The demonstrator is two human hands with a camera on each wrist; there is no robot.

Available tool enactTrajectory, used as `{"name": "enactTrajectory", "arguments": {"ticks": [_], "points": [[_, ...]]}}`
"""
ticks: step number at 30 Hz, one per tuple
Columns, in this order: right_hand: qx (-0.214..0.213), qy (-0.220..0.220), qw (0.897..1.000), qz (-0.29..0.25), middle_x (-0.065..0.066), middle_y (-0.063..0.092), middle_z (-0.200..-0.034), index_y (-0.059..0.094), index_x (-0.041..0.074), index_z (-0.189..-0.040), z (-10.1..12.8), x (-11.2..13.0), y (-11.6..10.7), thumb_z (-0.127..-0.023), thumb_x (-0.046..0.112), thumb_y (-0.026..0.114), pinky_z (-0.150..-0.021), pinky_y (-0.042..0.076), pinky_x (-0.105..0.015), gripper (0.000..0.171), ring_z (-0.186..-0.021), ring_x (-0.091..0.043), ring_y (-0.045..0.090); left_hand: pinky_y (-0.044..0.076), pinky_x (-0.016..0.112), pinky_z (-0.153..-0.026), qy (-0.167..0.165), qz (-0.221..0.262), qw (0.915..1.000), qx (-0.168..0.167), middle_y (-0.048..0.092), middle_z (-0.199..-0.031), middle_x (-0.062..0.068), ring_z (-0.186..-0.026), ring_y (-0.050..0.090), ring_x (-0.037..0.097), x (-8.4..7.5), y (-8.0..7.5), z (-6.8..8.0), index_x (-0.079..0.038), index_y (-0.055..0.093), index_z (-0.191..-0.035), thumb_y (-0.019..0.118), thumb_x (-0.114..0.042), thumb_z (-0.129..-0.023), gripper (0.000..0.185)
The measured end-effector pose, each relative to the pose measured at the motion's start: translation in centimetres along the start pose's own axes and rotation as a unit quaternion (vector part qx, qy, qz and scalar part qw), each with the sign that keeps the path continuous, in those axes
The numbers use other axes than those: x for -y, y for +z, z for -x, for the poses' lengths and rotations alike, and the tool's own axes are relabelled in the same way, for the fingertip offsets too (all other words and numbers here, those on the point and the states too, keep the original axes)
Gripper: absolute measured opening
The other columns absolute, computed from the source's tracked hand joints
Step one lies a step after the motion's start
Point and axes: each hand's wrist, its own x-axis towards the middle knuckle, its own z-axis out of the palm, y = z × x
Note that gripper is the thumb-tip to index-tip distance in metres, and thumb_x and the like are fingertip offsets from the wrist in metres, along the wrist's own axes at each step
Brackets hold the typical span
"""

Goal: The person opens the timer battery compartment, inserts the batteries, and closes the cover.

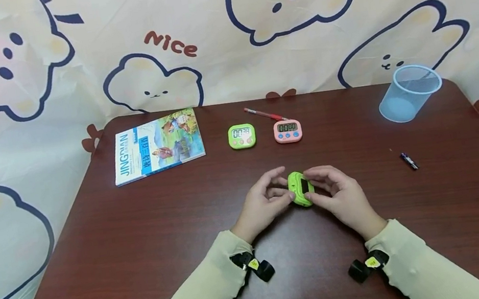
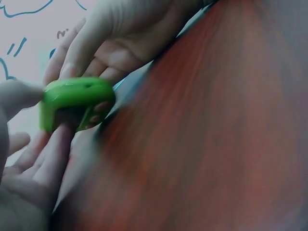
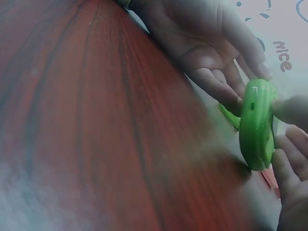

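Observation:
Both hands hold a bright green digital timer (image 1: 296, 188) raised over the middle of the table. My left hand (image 1: 269, 202) pinches its left edge, with the thumb low on the case. Opposite it, thumb and fingers of my right hand (image 1: 340, 196) grip the right side, close to a dark rectangular panel. In the left wrist view the timer (image 2: 72, 89) shows its rounded rim and part of the dark panel, which a fingertip overlaps. From the right wrist, the timer (image 3: 255, 127) appears edge-on with a small slot in its rim.
Behind the hands stand a green timer (image 1: 241, 136) and a pink timer (image 1: 288, 132), near a red pen (image 1: 265, 113). A book (image 1: 157, 146) lies at back left. At right are a blue translucent cup (image 1: 408, 96) and a small dark battery (image 1: 409, 161) on the brown table (image 1: 100, 273).

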Motion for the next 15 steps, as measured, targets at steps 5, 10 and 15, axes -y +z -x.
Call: {"name": "enactTrajectory", "arguments": {"ticks": [5, 10, 15], "points": [[0.037, -0.007, 0.999, -0.006, -0.019, 0.06, -0.129, 0.061, -0.001, -0.128, 0.05, 0.06, 0.07, -0.083, -0.014, 0.074, -0.099, 0.052, -0.027, 0.049, -0.12, -0.016, 0.061, 0.058, 0.021, -0.075, -0.036, -0.004, 0.9986, 0.039, 0.056, -0.111, 0.013, -0.093, 0.067, 0.015, 0.02, -0.56, -0.3, 0.001, 0.043, -0.148, 0.077, 0.002, -0.085, 0.072], [0.051, -0.014, 0.999, -0.007, -0.019, 0.06, -0.129, 0.061, -0.001, -0.128, 0.02, 0.02, 0.18, -0.082, -0.014, 0.075, -0.099, 0.052, -0.028, 0.05, -0.119, -0.018, 0.061, 0.06, 0.029, -0.083, -0.063, 0.008, 0.9963, 0.058, 0.058, -0.12, 0.013, -0.098, 0.07, 0.019, -0.12, -0.6, -0.3, -0.002, 0.053, -0.138, 0.081, -0.001, -0.083, 0.062], [0.049, -0.016, 0.999, 0.004, -0.018, 0.059, -0.13, 0.063, -0.002, -0.124, 0.02, 0.0, 0.14, -0.081, -0.013, 0.076, -0.1, 0.051, -0.028, 0.047, -0.12, -0.02, 0.06, 0.06, 0.031, -0.084, -0.062, 0.009, 0.9953, 0.074, 0.067, -0.114, 0.017, -0.096, 0.071, 0.02, -0.02, -0.44, -0.37, -0.003, 0.052, -0.137, 0.08, 0.001, -0.083, 0.061]]}}
